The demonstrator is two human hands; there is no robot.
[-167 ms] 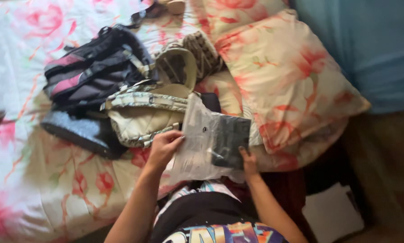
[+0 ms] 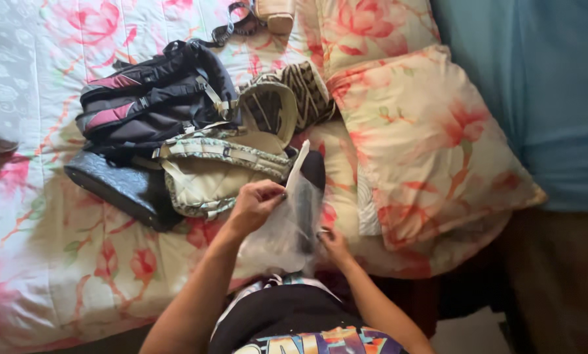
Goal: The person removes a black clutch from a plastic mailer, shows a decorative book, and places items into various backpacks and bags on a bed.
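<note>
My left hand [image 2: 254, 204] pinches the upper side of a clear plastic bag [image 2: 287, 226] that holds a dark folded item [image 2: 310, 176]. My right hand [image 2: 333, 244] grips the bag's lower right edge. The bag stands edge-on above the near edge of the bed, just in front of my body. A cream and green patterned bag [image 2: 218, 172] lies directly left of my left hand.
On the floral bedspread [image 2: 64, 262] lie a black and pink backpack [image 2: 150, 98], a flat dark pouch [image 2: 120, 187] and a patterned woven bag [image 2: 287, 101]. Two floral pillows [image 2: 431, 141] lie to the right. A blue wall [image 2: 536, 98] borders the bed.
The plastic bag has turned from lying flat and broad toward me to standing edge-on. My left hand has shifted up along its side.
</note>
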